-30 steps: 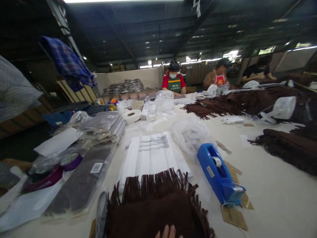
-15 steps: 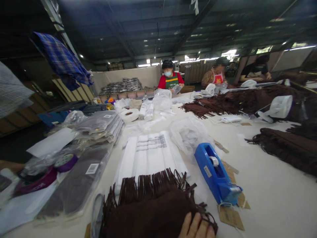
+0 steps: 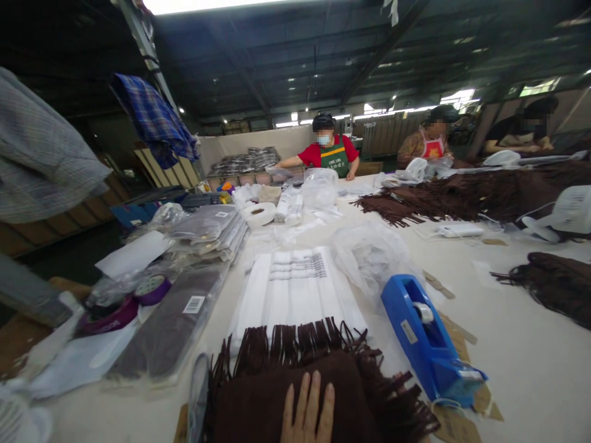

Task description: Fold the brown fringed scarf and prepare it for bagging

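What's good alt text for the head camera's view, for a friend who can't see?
A person's left hand rests on a dark brown fringed cloth on a cluttered white table. Printed white sheets show just beyond the cloth, with plastic-wrapped packs to the left and a blue tape dispenser to the right; three people are farther back.

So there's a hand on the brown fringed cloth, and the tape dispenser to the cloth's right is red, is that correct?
The head view shows the tape dispenser is blue, not red. It is right of the brown fringed cloth, on which a hand rests.
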`<action>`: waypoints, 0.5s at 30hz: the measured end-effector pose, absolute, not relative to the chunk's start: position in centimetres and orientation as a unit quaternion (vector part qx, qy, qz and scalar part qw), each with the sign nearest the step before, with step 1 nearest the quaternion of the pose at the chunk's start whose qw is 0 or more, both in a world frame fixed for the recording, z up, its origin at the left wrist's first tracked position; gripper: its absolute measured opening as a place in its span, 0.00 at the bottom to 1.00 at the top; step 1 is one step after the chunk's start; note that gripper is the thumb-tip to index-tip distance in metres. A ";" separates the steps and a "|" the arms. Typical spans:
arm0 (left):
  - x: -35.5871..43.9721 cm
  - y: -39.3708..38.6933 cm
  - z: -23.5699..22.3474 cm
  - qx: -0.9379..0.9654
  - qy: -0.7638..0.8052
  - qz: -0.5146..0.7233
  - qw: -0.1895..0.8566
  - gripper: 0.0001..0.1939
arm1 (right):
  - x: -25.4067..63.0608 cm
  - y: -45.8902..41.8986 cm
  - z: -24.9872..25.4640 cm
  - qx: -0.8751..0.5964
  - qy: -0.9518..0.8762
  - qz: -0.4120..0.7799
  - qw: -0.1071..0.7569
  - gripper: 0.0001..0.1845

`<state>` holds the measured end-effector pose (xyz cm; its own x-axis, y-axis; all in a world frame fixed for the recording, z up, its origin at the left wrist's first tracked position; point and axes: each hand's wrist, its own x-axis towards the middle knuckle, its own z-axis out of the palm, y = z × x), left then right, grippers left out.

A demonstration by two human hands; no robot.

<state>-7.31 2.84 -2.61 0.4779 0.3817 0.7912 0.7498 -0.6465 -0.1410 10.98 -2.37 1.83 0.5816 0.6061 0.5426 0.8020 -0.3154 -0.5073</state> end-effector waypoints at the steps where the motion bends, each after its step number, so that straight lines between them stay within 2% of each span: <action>1: -7.1 2.6 -2.9 -0.817 -0.347 -0.393 0.240 0.20 | 11.0 -1.5 1.7 -0.793 -0.455 -0.131 0.383 0.19; 4: -6.5 2.2 -3.1 -0.807 -0.351 -0.416 0.230 0.21 | 10.8 0.1 1.6 -0.760 -0.513 -0.141 0.374 0.17; 8: -7.1 2.4 -2.2 -0.832 -0.319 -0.388 0.235 0.24 | 9.8 0.2 1.5 -0.694 -0.607 -0.149 0.358 0.26; 10: -7.9 2.4 -1.8 -0.840 -0.317 -0.378 0.225 0.24 | 9.1 0.1 1.4 -0.609 -0.706 -0.185 0.311 0.26; 12: -8.7 2.3 -1.9 -0.831 -0.358 -0.384 0.184 0.26 | 8.2 0.1 1.2 -0.526 -0.776 -0.250 0.244 0.23; 15: -9.1 1.9 -2.4 -0.800 -0.430 -0.410 0.084 0.28 | 6.8 0.4 0.9 -0.504 -0.779 -0.320 0.192 0.26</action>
